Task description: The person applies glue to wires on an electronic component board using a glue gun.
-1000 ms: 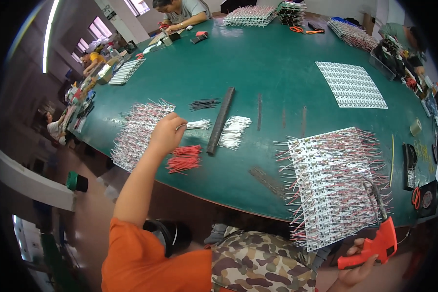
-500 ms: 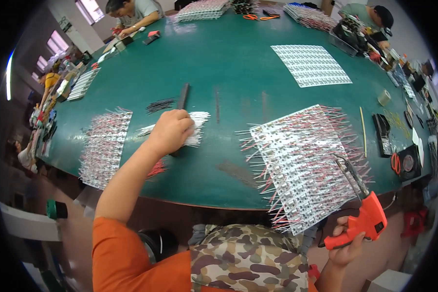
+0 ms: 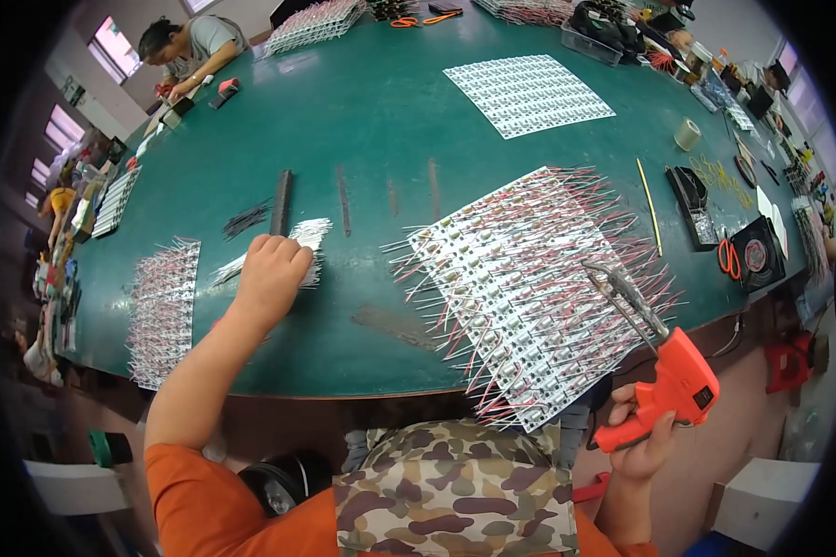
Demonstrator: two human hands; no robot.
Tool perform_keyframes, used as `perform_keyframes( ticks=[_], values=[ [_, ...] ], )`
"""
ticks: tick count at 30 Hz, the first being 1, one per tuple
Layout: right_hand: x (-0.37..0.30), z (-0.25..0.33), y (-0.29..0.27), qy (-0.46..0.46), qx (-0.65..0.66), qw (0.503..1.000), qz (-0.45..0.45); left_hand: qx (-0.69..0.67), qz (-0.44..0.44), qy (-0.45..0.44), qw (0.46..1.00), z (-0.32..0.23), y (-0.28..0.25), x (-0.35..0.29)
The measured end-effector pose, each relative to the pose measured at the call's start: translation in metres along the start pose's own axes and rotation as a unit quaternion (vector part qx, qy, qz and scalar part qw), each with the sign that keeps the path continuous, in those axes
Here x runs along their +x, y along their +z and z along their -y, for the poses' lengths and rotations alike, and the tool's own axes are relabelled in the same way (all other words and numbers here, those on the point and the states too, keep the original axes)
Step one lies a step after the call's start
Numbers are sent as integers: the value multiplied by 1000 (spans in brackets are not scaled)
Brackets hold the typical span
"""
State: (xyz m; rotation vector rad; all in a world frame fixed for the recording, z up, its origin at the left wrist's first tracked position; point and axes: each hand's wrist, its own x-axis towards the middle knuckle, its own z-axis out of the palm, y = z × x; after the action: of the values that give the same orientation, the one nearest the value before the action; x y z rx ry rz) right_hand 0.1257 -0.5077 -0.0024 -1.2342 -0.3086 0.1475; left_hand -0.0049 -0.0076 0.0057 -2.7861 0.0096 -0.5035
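My left hand (image 3: 274, 271) is over a pile of white wires (image 3: 312, 238), knuckles up and fingers curled down. Its fingertips are hidden, so whatever they pinch does not show. Just beyond it lies a dark bar (image 3: 281, 200), with a bunch of black wires (image 3: 247, 220) to its left. In my right hand (image 3: 643, 444) is a red soldering gun (image 3: 675, 385), gripped by the handle. The gun's metal tip points up and left over a white circuit board panel (image 3: 520, 288). Rows of red and white wires stick out of that panel, whose near corner overhangs the table edge.
Another wired panel (image 3: 164, 311) lies at the left, and a bare white panel (image 3: 529, 95) farther back. To the right are a yellow stick (image 3: 649, 206), a black tray (image 3: 693, 208), orange-handled scissors (image 3: 729, 259) and a tape roll (image 3: 687, 135). A co-worker (image 3: 200, 51) sits far left.
The view has swung right, so the table's things appear farther left. My left hand stays by the white wires, its blurred fingers now sharper. The soldering gun remains in my right hand.
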Motion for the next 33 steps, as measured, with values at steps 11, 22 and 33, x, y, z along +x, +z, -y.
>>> perform_keyframes(
  ticks=[11, 22, 33],
  values=[
    [0, 1, 4, -2, -13, 1000, -12, -31, -2, -42, 999, 3, 3, -3],
    [-1, 0, 2, -7, -16, 1000, -25, -37, 22, -91, 995, 6, -7, 6],
    [-5, -13, -25, -5, -10, 1000, -7, -62, 217, -191, 955, 12, -25, 26]
  ],
)
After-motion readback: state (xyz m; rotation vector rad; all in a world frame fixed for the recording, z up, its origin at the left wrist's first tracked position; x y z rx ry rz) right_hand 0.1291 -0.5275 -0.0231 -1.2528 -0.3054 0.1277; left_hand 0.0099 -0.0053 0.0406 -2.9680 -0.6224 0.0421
